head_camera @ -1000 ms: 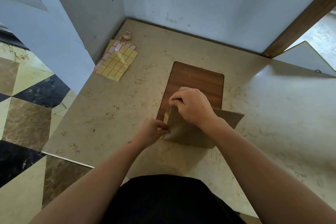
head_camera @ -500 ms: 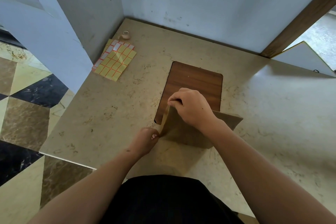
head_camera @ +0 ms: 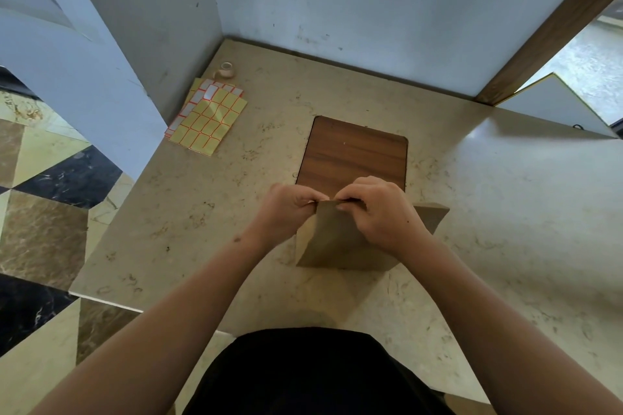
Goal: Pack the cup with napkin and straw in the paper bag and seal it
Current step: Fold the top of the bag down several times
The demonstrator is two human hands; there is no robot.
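Observation:
A brown paper bag [head_camera: 332, 239] stands on the beige stone table [head_camera: 209, 212], just in front of me. My left hand [head_camera: 286, 212] pinches the left end of its top edge. My right hand [head_camera: 377, 212] pinches the same edge beside it, fingers curled over the rim. The top edge is pressed flat between both hands. What is inside the bag is hidden. No cup, napkin or straw shows.
A brown wooden board [head_camera: 354, 152] lies behind the bag. Sheets of yellow stickers [head_camera: 209, 118] lie at the back left, with a small tape roll [head_camera: 226, 69] behind them near the wall corner. The table's left edge drops to a tiled floor [head_camera: 40, 232].
My left hand rose from the bag's lower left corner to its top edge. My right hand shifted along that edge, and the mouth of the bag is now pinched flat.

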